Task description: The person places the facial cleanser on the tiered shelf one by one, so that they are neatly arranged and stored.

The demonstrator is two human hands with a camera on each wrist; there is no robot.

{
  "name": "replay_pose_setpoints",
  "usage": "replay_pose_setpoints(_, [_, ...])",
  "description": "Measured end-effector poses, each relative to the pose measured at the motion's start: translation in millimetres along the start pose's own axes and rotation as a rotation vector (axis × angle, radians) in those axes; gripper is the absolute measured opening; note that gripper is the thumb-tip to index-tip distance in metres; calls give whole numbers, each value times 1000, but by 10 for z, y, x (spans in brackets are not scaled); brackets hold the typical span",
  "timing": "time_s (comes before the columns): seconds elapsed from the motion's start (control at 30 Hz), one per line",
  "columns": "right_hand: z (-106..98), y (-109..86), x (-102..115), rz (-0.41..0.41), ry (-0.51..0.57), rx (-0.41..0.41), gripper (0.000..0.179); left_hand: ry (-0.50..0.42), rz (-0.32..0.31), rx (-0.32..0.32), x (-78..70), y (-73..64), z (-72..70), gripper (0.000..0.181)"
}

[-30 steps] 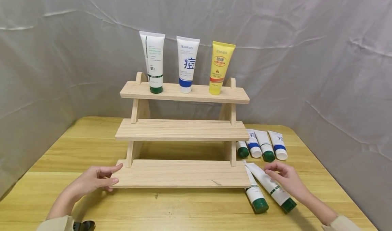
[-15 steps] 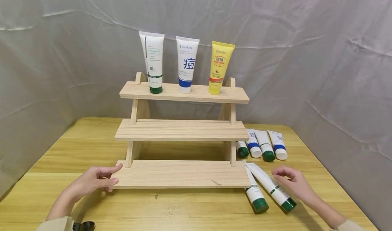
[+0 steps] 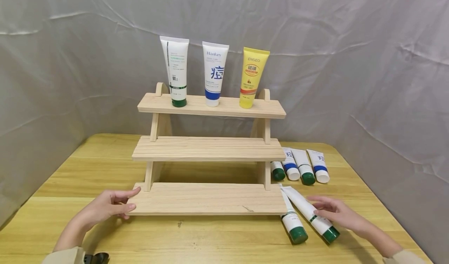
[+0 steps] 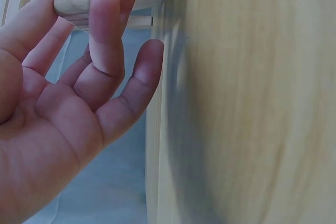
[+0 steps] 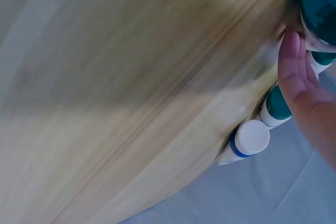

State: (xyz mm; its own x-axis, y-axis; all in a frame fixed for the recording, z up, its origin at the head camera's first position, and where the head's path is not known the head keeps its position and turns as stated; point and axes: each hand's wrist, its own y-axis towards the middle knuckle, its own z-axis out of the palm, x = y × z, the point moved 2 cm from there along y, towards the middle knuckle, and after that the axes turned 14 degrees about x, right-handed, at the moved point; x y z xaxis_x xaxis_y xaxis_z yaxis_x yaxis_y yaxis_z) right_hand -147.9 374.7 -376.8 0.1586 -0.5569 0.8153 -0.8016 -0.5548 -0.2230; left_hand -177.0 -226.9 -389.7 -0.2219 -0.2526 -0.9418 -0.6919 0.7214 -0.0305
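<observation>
A three-tier wooden display stand [image 3: 207, 149] stands on the table. My left hand [image 3: 106, 205] holds the left end of its bottom shelf, thumb and fingers on either side of the board's corner, as the left wrist view shows. At the right my right hand [image 3: 338, 214] is beside a white tube with a green cap [image 3: 312, 213] that lies slanted on the table; the fingers are loosely extended at its side. Whether they touch it is hard to tell. Another white green-capped tube [image 3: 292, 221] lies to its left, its upper end partly hidden by the stand.
On the top shelf stand a white green-capped tube [image 3: 177, 71], a white-and-blue tube [image 3: 214, 73] and a yellow tube [image 3: 253, 77]. Several more tubes lie in a row behind, including a blue-banded one [image 3: 318, 166]. Grey cloth [image 3: 386, 81] surrounds the table.
My right hand drew back to the right from the slanted tube, then lowered beside it with its fingers straighter. The left hand, the stand and the tubes stayed where they were.
</observation>
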Motion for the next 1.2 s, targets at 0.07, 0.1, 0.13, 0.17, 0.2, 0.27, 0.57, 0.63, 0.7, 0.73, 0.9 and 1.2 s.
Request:
replay_pose_setpoints(0.07, [-11, 11, -6, -22, 7, 29, 42, 2, -2, -1, -3, -2, 0, 45])
replay_pose_setpoints(0.1, [-17, 15, -9, -37, 3, 44, 42, 3, -3, -1, -4, -2, 0, 45])
replay_pose_setpoints(0.13, [-20, 19, -12, -48, 2, 56, 42, 4, -5, -2, -4, -3, 1, 45])
replay_pose_setpoints(0.17, [-22, 24, -16, -54, 2, 65, 43, 5, -6, -3, -5, -3, 1, 44])
replay_pose_setpoints(0.2, [-22, 27, -15, -58, 3, 72, 44, 7, -8, -4, -5, -4, 1, 44])
replay_pose_setpoints(0.27, [-21, 32, -14, -46, 23, 87, 47, 9, -10, -6, -3, -2, 0, 42])
replay_pose_setpoints(0.57, [10, 77, 29, -60, 44, 105, 50, 13, -16, -8, -8, -1, -5, 41])
replay_pose_setpoints(0.63, [24, 87, 33, -81, 51, 111, 50, 16, -15, -7, -8, -2, -6, 42])
replay_pose_setpoints(0.7, [38, 96, 34, -94, 61, 111, 51, 18, -15, -6, -7, -1, -5, 43])
replay_pose_setpoints(0.73, [45, 100, 34, -90, 66, 106, 52, 17, -16, -5, -6, -1, -5, 43])
replay_pose_setpoints(0.9, [60, 101, 38, -71, 92, 37, 53, 10, -23, -1, -7, 4, -7, 46])
replay_pose_setpoints(1.2, [1, 43, 97, 89, 108, -180, 58, 2, -12, 0, -1, -4, -9, 42])
